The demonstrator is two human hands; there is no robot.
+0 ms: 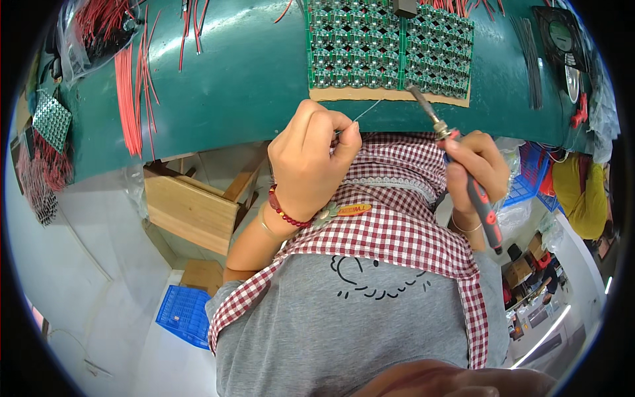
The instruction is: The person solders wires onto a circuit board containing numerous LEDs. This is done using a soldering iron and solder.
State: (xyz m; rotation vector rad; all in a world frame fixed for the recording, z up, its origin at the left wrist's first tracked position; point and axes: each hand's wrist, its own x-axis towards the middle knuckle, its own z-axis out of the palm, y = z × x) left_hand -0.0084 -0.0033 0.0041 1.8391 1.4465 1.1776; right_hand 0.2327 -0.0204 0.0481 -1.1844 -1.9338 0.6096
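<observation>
Between the thumb and forefinger of my left hand (309,155) a thin grey strand of solder wire (368,111) is pinched, its free end pointing up toward the boards. My right hand (477,173) grips a soldering iron (477,198) with a red and black handle. The iron's metal tip reaches the near edge of the circuit boards (357,49), close to the gap between two panels; whether it touches cannot be told. These green boards carry rows of small components and lie on a brown cardboard sheet (370,94). A small dark block (405,8) rests on their far side.
Red wires (129,99) lie on the green table (245,73) at the left, near a plastic bag (99,33) of more wires. Dark wires (529,63) and a black device with a round face (561,38) are at the right. A wooden drawer (192,205) juts out below the table.
</observation>
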